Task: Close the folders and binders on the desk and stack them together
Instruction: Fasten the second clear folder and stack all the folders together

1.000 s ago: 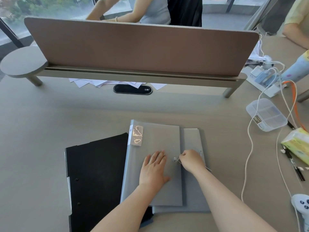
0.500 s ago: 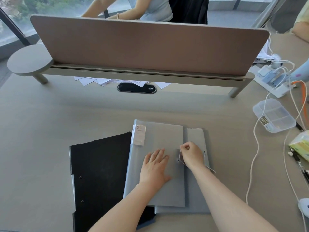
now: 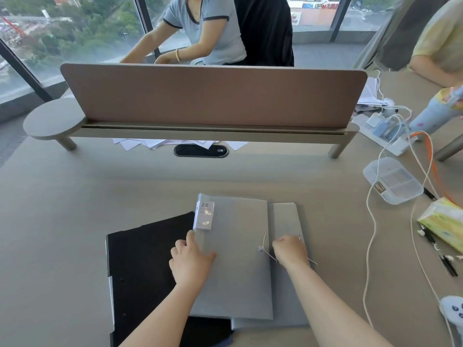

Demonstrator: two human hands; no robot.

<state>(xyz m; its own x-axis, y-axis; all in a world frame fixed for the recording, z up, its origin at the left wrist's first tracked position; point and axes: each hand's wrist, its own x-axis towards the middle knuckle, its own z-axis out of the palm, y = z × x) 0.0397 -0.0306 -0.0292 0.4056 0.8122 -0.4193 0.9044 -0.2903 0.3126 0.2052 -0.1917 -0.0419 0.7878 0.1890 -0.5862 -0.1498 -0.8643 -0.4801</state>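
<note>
A grey folder (image 3: 238, 269) lies closed in front of me, with a white "20" label (image 3: 206, 215) at its top left corner. Under it, jutting out to the right, lies a second grey folder (image 3: 288, 221). A black binder (image 3: 147, 271) lies closed to the left, partly under the grey one. My left hand (image 3: 191, 261) grips the grey folder's left spine edge. My right hand (image 3: 290, 250) is closed on a thin elastic cord (image 3: 265, 250) near the top folder's right edge.
A brown divider screen (image 3: 213, 96) on a shelf crosses the desk ahead, with loose papers (image 3: 140, 143) under it. At the right lie a clear plastic box (image 3: 393, 180), white cables (image 3: 370, 236), a tissue pack (image 3: 443, 226), pens (image 3: 438, 254) and a controller (image 3: 453, 314). Other people sit beyond.
My left hand slid from the folder's middle to its left spine edge. My right hand moved slightly right with the elastic cord. The camera tilted up.
</note>
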